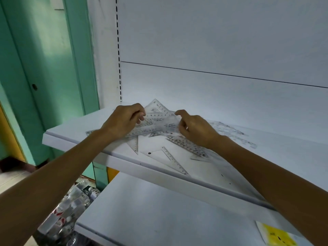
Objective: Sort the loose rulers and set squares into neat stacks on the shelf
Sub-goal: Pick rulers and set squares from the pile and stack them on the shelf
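Note:
Clear plastic rulers and set squares lie scattered on a white shelf [74, 137]. Between both hands is a tilted bunch of clear set squares [158, 118], its tip pointing up at the back wall. My left hand [124, 120] grips the bunch's left side with curled fingers. My right hand [194, 129] pinches its right side. A large set square [170, 161] lies flat near the front edge. A straight ruler [188, 144] lies under my right wrist. More clear rulers [232, 134] lie to the right.
A lower white shelf [142, 215] juts out below, with a yellow label [276, 235] at its right. Plastic-wrapped bottles [71, 206] sit on the floor at the lower left. A green door [44, 68] stands to the left.

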### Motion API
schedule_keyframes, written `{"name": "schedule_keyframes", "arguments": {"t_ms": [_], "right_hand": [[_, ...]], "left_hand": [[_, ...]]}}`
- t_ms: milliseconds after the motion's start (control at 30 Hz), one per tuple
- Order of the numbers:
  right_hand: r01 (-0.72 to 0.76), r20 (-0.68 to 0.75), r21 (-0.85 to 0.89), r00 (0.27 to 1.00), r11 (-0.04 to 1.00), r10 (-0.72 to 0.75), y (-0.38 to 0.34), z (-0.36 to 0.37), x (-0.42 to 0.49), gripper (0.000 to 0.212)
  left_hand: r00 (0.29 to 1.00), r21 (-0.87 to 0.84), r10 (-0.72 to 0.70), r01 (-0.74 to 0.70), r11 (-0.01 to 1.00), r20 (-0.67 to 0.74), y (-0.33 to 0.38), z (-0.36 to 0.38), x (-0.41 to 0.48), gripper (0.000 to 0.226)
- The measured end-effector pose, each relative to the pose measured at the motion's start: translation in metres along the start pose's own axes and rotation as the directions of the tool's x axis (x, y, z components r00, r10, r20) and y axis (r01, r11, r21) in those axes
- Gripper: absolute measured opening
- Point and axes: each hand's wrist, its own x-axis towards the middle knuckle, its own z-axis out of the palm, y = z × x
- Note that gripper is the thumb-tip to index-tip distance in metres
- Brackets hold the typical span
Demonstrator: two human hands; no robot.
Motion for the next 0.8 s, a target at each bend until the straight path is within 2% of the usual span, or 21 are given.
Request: {"name": "schedule_keyframes", "arguments": {"t_ms": [100,233,300,400,467,600,700,800], "right_hand": [[-0.055,-0.045,-0.001,0.997,0.998,0.055,0.005,-0.007,-0.002,0.044],[-0.164,-0.059,0.069,0.984,0.984,0.168,0.017,-0.014,-0.010,0.064],[-0.208,-0.069,0.045,0.975,0.977,0.210,0.027,-0.016,-0.018,0.060],[-0.273,-0.116,0.027,0.955,0.962,0.274,0.045,-0.024,-0.036,0.044],[-0.296,-0.146,0.047,0.943,0.954,0.299,0.056,-0.035,-0.051,0.046],[-0.293,-0.186,0.066,0.936,0.954,0.300,0.079,-0.063,-0.093,0.060],[-0.302,-0.239,0.069,0.920,0.951,0.310,0.096,-0.086,-0.136,0.058],[-0.372,-0.276,0.132,0.876,0.919,0.395,0.121,-0.115,-0.192,0.056]], "left_hand": [[1.000,-0.033,-0.023,0.023,0.999,-0.009,0.003,0.000,-0.002,0.017],[1.000,0.068,-0.008,0.009,0.998,-0.015,0.007,0.006,0.000,0.027],[1.000,0.069,0.021,-0.020,0.997,-0.015,0.016,0.012,0.002,0.032],[0.998,0.080,0.043,-0.046,0.996,0.035,0.033,0.026,0.005,0.052],[0.995,0.110,0.064,-0.071,0.991,0.071,0.049,0.037,0.010,0.058],[0.987,0.088,0.127,-0.136,0.987,0.100,0.090,0.061,0.022,0.056],[0.971,0.145,0.195,-0.215,0.966,0.139,0.127,0.086,0.022,0.053],[0.956,0.199,0.239,-0.270,0.942,0.168,0.176,0.123,0.021,0.053]]}}
